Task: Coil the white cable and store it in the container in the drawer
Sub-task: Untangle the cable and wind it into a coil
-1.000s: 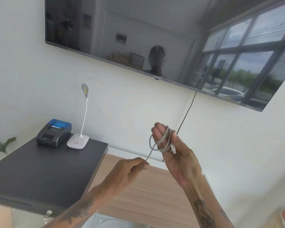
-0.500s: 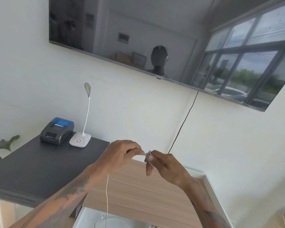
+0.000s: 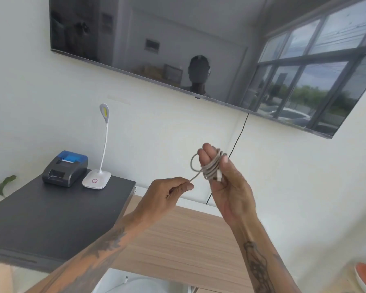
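The white cable (image 3: 209, 169) is wound in several loops around the fingers of my right hand (image 3: 227, 182), which is raised palm toward me over the wooden desk; a white plug end lies against the palm. My left hand (image 3: 167, 192) pinches the free strand just left of the coil, with one loose loop curving up between the two hands. At the bottom edge, the cable's tail with a small plug (image 3: 126, 279) hangs over a white container (image 3: 140, 285), only partly in view. The drawer itself is hard to make out.
A dark cabinet top (image 3: 51, 212) at left carries a small black and blue printer (image 3: 65, 169) and a white desk lamp (image 3: 97, 178). A wooden desk (image 3: 178, 240) lies below my hands. A wall-mounted screen (image 3: 199, 49) hangs above, with a black cord (image 3: 238, 140) running down the wall.
My right hand has risen again with its fingers upright and more loops around them. My left hand has dropped back to the left, holding the strand below the coil.
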`<state>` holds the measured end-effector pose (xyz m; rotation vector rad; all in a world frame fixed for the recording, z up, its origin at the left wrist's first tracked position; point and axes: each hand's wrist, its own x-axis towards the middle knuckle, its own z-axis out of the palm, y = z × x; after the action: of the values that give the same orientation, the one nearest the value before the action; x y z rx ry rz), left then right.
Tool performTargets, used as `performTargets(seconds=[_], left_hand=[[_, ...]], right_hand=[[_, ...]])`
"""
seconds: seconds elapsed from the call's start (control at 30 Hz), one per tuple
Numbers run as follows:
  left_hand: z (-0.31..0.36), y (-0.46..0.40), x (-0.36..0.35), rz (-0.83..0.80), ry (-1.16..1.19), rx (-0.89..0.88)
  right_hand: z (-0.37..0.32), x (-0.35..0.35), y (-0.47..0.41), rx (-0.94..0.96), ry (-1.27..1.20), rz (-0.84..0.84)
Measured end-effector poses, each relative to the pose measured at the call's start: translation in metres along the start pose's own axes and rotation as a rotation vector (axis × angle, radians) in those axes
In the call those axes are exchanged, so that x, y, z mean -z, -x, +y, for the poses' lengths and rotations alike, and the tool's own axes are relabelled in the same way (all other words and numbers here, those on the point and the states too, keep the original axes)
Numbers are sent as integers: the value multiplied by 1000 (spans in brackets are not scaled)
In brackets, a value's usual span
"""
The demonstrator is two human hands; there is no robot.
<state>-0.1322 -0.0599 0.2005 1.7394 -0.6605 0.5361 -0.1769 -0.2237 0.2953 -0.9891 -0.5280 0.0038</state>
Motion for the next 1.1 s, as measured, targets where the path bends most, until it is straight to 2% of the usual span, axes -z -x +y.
performTargets(seconds=[0.03,0.1,0.17,0.23,0.3,0.33,0.47,0.57,0.77,0.83,0.9,0.93,0.97,1.0,1.1], left_hand=[[1,2,-2,-6,-13,-4],[4,3,-2,-4,-57,-13],[6,1,1,-10,-106,-22],[5,0,6,-40,-162,-39],[2,-1,12,-75,-209,-31],[0,-1,15,-85,-221,-22],[-7,-5,28,-100,-188,70],[-7,-10,31,-74,-137,85],[-2,-12,23,-16,-11,66],[-2,-12,18,-16,2,65],[0,-9,12,-27,24,63],[2,-8,9,-37,30,66],[4,-7,7,-45,31,65],[6,-6,4,-45,33,61],[11,-7,0,-3,52,71]], right_hand=[[1,-1,-4,73,170,54],[7,3,-9,221,679,174],[15,9,-12,308,1070,136],[25,18,-13,248,1370,24],[31,22,-13,70,1620,-66],[31,24,-11,-35,1666,-108],[19,27,-7,-446,1452,-264],[5,34,-6,-584,1065,-314],[-9,28,3,-488,509,-252],[-9,22,3,-361,273,-145],[-9,17,-1,-155,8,-50],[-10,14,-5,-61,-34,-24],[-11,11,-8,22,22,-1],[-10,10,-12,99,192,43],[-3,16,-20,346,1071,241]])
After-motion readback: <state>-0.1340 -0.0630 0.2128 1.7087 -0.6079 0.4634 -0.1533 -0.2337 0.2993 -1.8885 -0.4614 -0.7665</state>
